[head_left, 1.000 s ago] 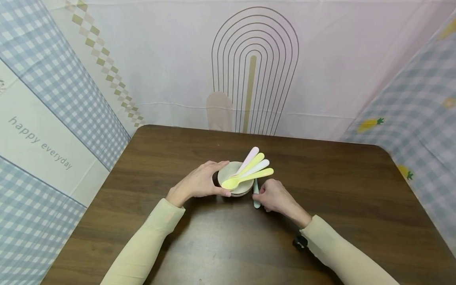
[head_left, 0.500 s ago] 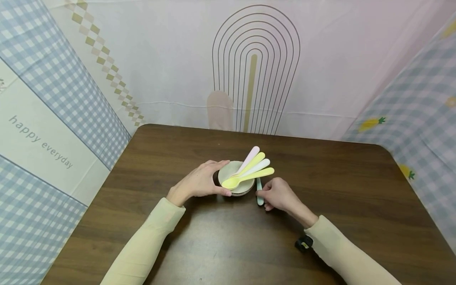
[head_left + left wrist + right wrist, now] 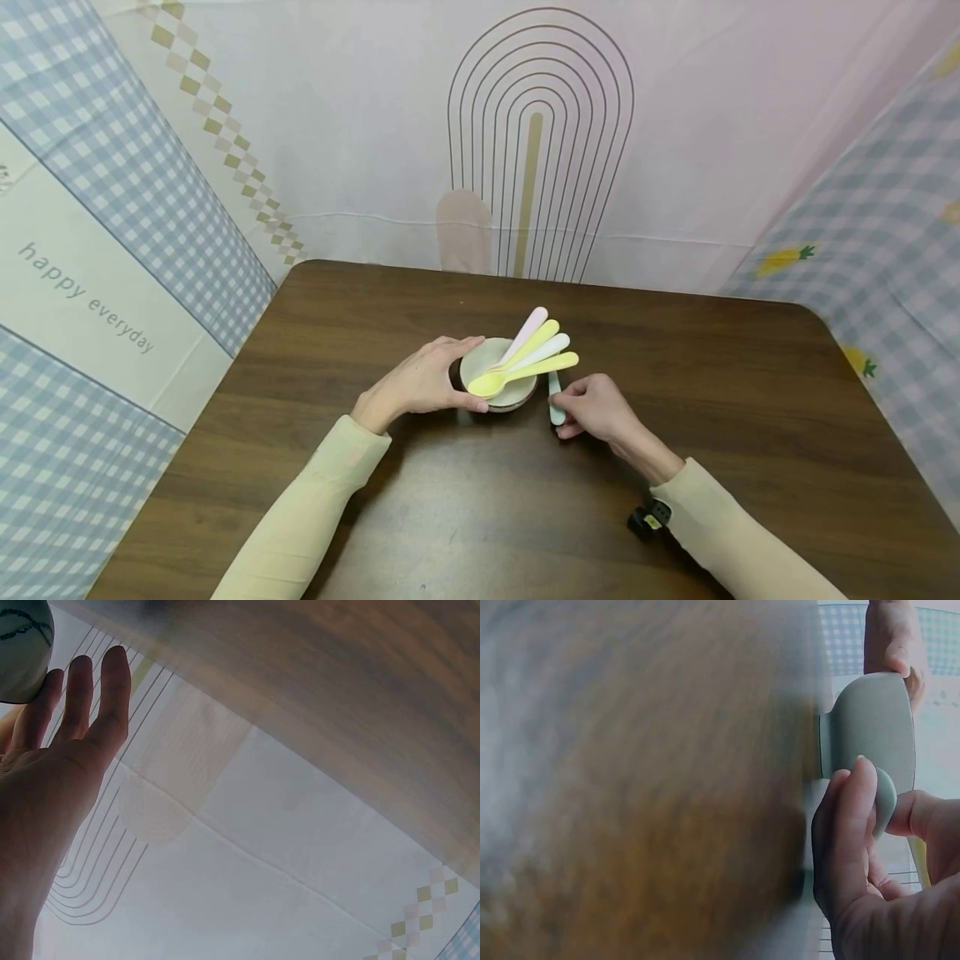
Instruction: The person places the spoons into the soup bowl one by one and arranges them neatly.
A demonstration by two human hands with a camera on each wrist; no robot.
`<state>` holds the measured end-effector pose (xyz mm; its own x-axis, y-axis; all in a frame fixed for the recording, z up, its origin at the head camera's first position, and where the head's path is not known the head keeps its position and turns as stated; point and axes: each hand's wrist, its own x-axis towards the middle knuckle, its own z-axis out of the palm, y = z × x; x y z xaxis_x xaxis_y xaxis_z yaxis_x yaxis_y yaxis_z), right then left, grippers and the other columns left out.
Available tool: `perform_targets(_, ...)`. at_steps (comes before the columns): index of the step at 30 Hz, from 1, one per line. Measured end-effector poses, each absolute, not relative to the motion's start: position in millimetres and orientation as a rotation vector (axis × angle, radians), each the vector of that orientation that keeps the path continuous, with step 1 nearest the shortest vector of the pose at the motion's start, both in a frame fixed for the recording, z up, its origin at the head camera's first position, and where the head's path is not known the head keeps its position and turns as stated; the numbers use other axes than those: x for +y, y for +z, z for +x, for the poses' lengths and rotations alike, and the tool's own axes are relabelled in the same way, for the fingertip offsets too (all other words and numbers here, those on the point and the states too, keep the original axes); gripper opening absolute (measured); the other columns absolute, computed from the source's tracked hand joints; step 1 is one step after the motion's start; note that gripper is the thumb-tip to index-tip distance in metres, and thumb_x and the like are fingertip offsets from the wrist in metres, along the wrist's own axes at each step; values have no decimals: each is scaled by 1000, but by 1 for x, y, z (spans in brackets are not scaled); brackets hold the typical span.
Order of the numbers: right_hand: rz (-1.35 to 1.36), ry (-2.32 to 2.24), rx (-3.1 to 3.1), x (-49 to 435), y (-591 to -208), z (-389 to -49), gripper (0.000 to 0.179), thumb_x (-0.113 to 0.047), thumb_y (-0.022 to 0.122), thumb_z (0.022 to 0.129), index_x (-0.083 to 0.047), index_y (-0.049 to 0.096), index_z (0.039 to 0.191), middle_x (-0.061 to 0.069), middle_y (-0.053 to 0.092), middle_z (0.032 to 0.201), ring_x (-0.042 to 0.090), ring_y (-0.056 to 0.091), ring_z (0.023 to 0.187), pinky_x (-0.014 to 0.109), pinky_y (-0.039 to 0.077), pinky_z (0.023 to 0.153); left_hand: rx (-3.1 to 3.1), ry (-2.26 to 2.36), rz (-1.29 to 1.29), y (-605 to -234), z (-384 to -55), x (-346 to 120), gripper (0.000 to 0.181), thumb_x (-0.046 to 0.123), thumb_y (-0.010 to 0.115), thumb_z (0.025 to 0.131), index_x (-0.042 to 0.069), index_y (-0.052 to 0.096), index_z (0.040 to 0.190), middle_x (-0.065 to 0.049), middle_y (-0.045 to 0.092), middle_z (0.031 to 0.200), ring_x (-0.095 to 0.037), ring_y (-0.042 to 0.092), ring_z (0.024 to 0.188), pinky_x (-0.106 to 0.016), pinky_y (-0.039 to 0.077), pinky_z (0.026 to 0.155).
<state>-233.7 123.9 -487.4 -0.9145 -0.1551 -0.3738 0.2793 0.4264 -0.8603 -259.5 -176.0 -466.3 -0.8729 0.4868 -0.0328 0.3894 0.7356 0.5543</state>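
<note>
In the head view, my left hand [image 3: 423, 379] holds a small pale bowl [image 3: 474, 360] from its left, thumb in front and fingers behind. Across the bowl lie several plastic spoons, handles fanned out over the right rim: a pink spoon [image 3: 531, 323], a yellow one, a white spoon [image 3: 553, 345] and a front yellow spoon [image 3: 491, 383]. Just right of the bowl, my right hand [image 3: 596, 408] pinches the handle of a light blue-green spoon [image 3: 556, 402]; its far end is hidden by the fanned handles. The right wrist view shows this spoon [image 3: 886, 801] between thumb and fingers, before the bowl [image 3: 874, 724].
Everything stands on a dark brown wooden table [image 3: 450, 517] with rounded far corners. A patterned cloth [image 3: 360, 125] hangs behind it, with blue checked panels left and right. A small black device [image 3: 648, 521] is worn at the right wrist.
My right hand has moved slightly to the right with the blue-green spoon, whose handle now stands a little farther from the bowl. My left hand and the bowl stay almost where they were.
</note>
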Motion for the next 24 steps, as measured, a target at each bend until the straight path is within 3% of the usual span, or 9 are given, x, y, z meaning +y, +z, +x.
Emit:
perform_targets(9,173,-1599,2256,126,-484,-232,25,-9,65,106,15,73,109,11,74,86,9,77,64,26,66,68,2756,829,708,-468,-260,-176,109,61,91,80,17,44,168,-7,58,164,-29,51,155,-54,47,124)
perform_targets(14,196,-1649,2214,128,-481,-232,27,-9,61,107,16,70,115,10,74,85,10,78,67,25,66,72,2759,827,704,-467,-259,-177,108,61,91,80,18,44,168,-6,58,164,-28,51,154,-54,47,123)
perform_targets(24,217,-1825,2140,142,-467,-236,43,-11,53,113,22,53,141,4,72,81,11,79,70,27,67,76,2762,825,723,-468,-261,-177,108,61,91,80,18,45,168,-3,56,167,-28,51,155,-52,47,125)
